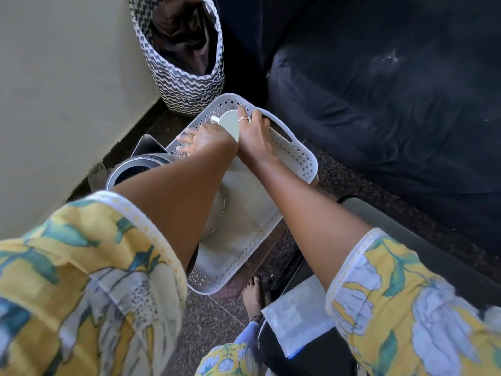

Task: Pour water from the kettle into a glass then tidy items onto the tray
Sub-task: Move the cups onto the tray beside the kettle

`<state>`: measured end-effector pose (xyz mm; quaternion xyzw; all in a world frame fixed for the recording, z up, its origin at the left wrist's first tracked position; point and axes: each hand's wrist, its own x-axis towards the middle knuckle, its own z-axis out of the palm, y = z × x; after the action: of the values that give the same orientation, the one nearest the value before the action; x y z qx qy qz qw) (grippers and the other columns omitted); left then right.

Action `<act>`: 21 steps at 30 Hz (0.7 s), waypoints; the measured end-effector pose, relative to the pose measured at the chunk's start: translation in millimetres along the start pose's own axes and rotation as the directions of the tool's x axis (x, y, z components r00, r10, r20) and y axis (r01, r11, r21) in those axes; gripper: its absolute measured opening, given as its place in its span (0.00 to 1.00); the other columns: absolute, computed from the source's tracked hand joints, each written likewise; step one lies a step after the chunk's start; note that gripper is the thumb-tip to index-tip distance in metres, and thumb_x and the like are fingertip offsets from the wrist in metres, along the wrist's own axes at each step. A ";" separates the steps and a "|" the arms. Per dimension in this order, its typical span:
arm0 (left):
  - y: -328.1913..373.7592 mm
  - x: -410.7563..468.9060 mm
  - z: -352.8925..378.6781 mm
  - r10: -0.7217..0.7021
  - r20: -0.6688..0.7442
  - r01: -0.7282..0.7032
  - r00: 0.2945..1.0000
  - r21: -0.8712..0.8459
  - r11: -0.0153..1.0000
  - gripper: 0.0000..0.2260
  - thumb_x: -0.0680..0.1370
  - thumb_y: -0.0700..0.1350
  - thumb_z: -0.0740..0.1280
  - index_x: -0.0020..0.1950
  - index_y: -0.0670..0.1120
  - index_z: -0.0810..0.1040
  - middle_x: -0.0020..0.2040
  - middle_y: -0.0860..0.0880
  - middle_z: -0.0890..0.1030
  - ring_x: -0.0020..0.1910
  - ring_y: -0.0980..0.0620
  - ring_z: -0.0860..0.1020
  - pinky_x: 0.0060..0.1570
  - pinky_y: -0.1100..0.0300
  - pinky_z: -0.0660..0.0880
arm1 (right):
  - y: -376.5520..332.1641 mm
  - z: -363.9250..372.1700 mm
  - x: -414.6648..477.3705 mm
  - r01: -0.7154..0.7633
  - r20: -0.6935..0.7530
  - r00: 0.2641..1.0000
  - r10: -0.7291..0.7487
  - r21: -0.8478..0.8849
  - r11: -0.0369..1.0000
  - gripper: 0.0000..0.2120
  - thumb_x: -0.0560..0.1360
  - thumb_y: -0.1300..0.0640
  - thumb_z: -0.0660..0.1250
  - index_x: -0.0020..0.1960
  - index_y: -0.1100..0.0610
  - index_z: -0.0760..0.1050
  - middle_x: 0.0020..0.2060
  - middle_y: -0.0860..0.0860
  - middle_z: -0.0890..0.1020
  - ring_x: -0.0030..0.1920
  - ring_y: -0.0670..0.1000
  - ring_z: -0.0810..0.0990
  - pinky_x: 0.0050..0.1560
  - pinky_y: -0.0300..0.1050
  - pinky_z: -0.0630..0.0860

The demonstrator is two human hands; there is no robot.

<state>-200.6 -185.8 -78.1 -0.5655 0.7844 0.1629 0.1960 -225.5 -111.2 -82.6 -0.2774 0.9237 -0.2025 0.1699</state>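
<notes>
Head view places the white perforated tray as the reference landmark; all positions below are given against it. My right hand is at the tray's far end, fingers closed around a pale mug that is tilted on its side inside the tray. My left hand reaches to the tray's far left corner, fingers curled over what appears to be a clear glass; blur prevents confirming a firm clamp. The kettle stands outside the tray, just beside its left wall, lid open. A round plate lies on the tray floor, partly hidden under my left forearm.

Current step, by judgement: tidying, with pouring apparently complete. Next move calls for righting the mug and seating it upright beside the glass without knocking either over.
</notes>
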 end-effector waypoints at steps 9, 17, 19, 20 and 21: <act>14.0 -116.7 36.3 0.528 -0.272 -0.569 0.804 -0.097 0.817 0.25 0.81 0.38 0.53 0.77 0.39 0.51 0.77 0.40 0.55 0.76 0.44 0.53 0.75 0.52 0.50 | 78.0 -19.1 -91.2 0.121 -0.422 0.901 -0.104 0.015 0.993 0.18 0.75 0.63 0.60 0.64 0.61 0.71 0.56 0.59 0.76 0.55 0.59 0.76 0.55 0.50 0.76; 25.1 -251.6 113.3 0.676 -0.138 -0.687 0.724 -0.221 0.692 0.21 0.78 0.38 0.56 0.72 0.46 0.65 0.60 0.40 0.80 0.58 0.40 0.77 0.57 0.51 0.71 | 186.9 -30.8 -208.5 -0.142 -0.585 0.800 0.135 0.034 0.989 0.16 0.70 0.67 0.67 0.57 0.62 0.76 0.52 0.61 0.79 0.50 0.60 0.76 0.52 0.52 0.74; 26.4 -294.2 140.9 0.705 -0.100 -0.707 0.702 -0.210 0.675 0.20 0.79 0.39 0.55 0.72 0.46 0.64 0.57 0.40 0.81 0.56 0.40 0.78 0.56 0.50 0.72 | 216.7 -34.9 -248.8 -0.215 -0.561 0.801 0.210 0.058 0.975 0.17 0.68 0.67 0.68 0.57 0.61 0.76 0.52 0.60 0.79 0.50 0.59 0.77 0.51 0.51 0.74; 27.7 -320.5 157.3 0.724 -0.064 -0.720 0.686 -0.203 0.664 0.20 0.80 0.40 0.55 0.72 0.46 0.65 0.57 0.40 0.81 0.56 0.39 0.78 0.56 0.50 0.71 | 237.1 -37.7 -273.6 -0.250 -0.554 0.795 0.248 0.073 0.965 0.16 0.69 0.65 0.67 0.56 0.60 0.77 0.51 0.59 0.79 0.50 0.58 0.76 0.50 0.51 0.73; 26.4 -339.6 171.8 0.736 -0.032 -0.726 0.677 -0.199 0.659 0.19 0.80 0.41 0.56 0.71 0.45 0.66 0.57 0.40 0.81 0.57 0.39 0.77 0.56 0.49 0.71 | 253.8 -38.7 -294.9 -0.277 -0.556 0.785 0.273 0.080 0.958 0.15 0.69 0.64 0.66 0.55 0.60 0.77 0.51 0.58 0.79 0.49 0.58 0.75 0.49 0.51 0.73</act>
<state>-108.2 184.0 -59.7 -0.2151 0.9200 0.3182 0.0775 -122.2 265.0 -108.8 -0.0688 0.9635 -0.2452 -0.0820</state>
